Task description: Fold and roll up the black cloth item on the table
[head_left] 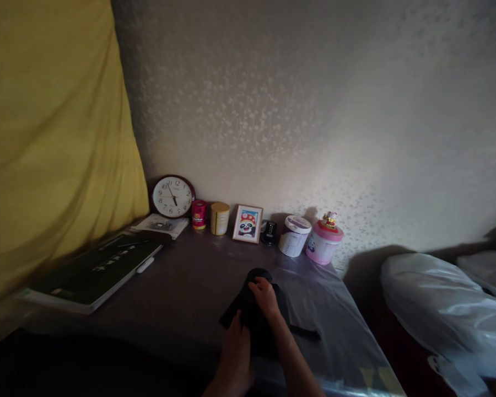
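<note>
A small black cloth garment (257, 331) lies on the table below me, with a rounded top part like a hood, a sleeve-like piece to the left and a thin dark strip reaching right. My right hand (265, 298) is closed on the cloth just under the rounded top, its fingers bent. Lower and to the left, my left hand (237, 342) grips the garment near its left side, fingers pointing away from me. The dim light hides the folds and the exact kind of garment.
Along the wall stand a clock (173, 196), a red can (199, 215), a yellow can (220, 219), a framed panda picture (247, 224), a small black object (269, 232), a white tub (295, 236) and a pink tub (324, 242). A green board (103, 267) lies left; plastic-wrapped bundles (442, 303) sit right.
</note>
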The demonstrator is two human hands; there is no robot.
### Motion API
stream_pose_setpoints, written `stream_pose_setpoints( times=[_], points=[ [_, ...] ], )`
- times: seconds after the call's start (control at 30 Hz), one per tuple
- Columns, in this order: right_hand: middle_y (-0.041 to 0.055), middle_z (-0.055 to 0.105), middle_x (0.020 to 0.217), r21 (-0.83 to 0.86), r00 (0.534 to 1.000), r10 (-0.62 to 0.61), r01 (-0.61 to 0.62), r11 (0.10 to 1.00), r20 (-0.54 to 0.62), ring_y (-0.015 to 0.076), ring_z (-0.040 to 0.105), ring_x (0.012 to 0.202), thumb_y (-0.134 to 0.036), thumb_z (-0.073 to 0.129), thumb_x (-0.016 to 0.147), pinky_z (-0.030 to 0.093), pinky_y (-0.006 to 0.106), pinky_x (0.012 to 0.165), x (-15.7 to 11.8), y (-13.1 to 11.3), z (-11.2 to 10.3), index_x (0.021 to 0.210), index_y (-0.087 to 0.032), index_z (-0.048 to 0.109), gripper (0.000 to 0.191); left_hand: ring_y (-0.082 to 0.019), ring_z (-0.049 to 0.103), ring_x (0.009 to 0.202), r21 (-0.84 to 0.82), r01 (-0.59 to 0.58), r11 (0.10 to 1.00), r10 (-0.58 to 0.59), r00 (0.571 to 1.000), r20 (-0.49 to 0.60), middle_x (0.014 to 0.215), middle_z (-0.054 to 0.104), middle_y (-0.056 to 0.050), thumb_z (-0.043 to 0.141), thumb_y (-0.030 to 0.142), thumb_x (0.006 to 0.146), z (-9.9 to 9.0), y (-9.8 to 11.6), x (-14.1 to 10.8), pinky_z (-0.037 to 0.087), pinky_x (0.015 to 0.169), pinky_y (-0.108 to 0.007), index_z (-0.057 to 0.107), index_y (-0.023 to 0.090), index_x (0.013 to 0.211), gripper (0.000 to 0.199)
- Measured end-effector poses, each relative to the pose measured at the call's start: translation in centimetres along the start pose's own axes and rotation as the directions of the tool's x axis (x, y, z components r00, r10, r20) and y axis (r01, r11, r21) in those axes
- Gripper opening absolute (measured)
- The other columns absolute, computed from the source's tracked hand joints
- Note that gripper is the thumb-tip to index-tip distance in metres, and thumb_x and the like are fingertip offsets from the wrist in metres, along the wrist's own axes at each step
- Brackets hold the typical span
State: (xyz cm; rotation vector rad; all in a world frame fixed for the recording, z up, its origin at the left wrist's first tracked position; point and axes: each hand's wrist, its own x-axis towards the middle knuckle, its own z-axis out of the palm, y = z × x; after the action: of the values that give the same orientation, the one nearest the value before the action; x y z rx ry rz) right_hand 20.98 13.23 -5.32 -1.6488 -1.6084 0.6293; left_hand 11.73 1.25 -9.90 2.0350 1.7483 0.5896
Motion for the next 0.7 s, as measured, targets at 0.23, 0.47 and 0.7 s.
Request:
stream_pose_setpoints(
  times=[0.23, 0.47, 0.7],
  points=[
    [0.0019, 0.068, 0.071, -0.033, 0.963, -0.09, 0.102, 0.994, 0.255, 0.0125, 0.062, 0.062, -0.029, 0.044, 0.083, 0.04, 0.022, 0.061, -1.3, -1.6, -0.4, 0.106, -0.012, 0.056, 0.031, -0.028, 0.025, 0.132, 0.17, 0.025, 0.985, -0.047, 0.991, 0.126, 0.141, 0.027, -0.019, 0.042, 0.014, 0.076, -1.7, -1.1, -1.7, 0.023, 0.109, -0.04, 0.029, 0.0, 0.135, 0.062],
    [-0.0015, 0.069, 0.079, -0.114, 0.949, -0.165, 0.201, 0.973, 0.268, 0.0137, 0.063, 0.076, -0.018, 0.045, 0.079, 0.04, 0.022, 0.065, -1.9, -2.1, -0.8, 0.098, -0.019, 0.061, 0.025, -0.029, 0.019, 0.134, 0.204, -0.169, 0.964, 0.152, 0.984, 0.098, 0.146, 0.021, -0.011, 0.046, 0.022, 0.073, -4.2, 1.4, -1.6, 0.02, 0.109, -0.047, 0.036, 0.017, 0.135, 0.063],
    [0.0015, 0.066, 0.099, -0.074, 0.873, -0.472, 0.482, 0.873, 0.123, 0.0157, 0.057, 0.094, -0.023, 0.044, 0.086, 0.04, 0.028, 0.087, -4.2, -0.1, -1.9, 0.089, -0.022, 0.066, 0.023, -0.032, 0.011, 0.135, 0.294, -0.089, 0.952, 0.039, 0.985, 0.17, 0.147, 0.013, -0.011, 0.047, 0.008, 0.058, -2.4, 1.8, 0.0, 0.022, 0.108, -0.047, 0.025, 0.012, 0.139, 0.085]
  ],
)
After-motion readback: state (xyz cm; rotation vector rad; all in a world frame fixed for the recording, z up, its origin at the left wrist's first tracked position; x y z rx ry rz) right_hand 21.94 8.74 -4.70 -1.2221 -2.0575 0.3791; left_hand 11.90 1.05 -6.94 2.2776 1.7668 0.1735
